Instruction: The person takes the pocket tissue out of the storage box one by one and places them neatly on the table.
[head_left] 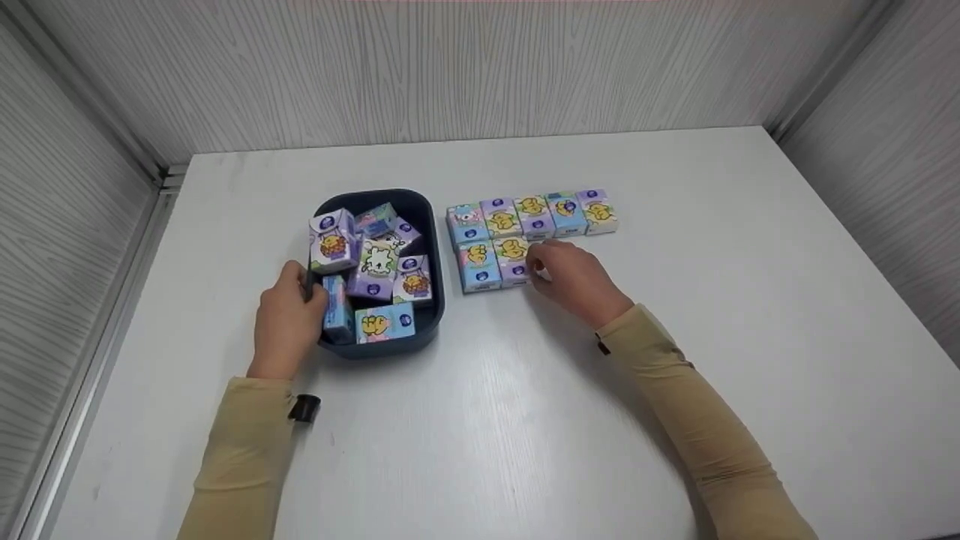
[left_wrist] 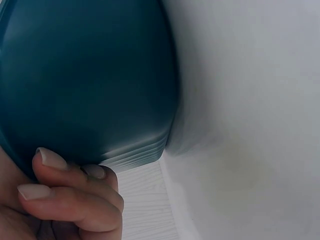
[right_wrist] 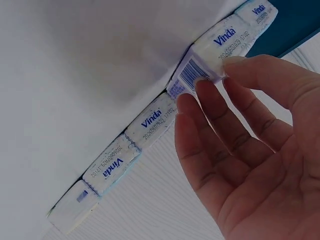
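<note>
A dark blue plastic tub [head_left: 437, 300] holds several small tissue packs, purple and blue with cartoon prints. My left hand [head_left: 289, 319] grips its left rim, its curled fingers against the outer wall in the left wrist view. To the tub's right, more tissue packs [head_left: 497, 217] lie side by side in a back row. In front of them lie a blue pack [head_left: 478, 266] and a purple pack [head_left: 512, 261]. My right hand [head_left: 577, 281] is at the purple pack's right side; in the right wrist view its fairly straight fingertips touch the barcode side and the thumb its edge.
The white table [head_left: 480, 420] bears the tub and the packs. Grey wood-grain panels stand behind it [head_left: 480, 75] and at the left and right. One purple pack [head_left: 332, 240] in the tub leans high on the left rim.
</note>
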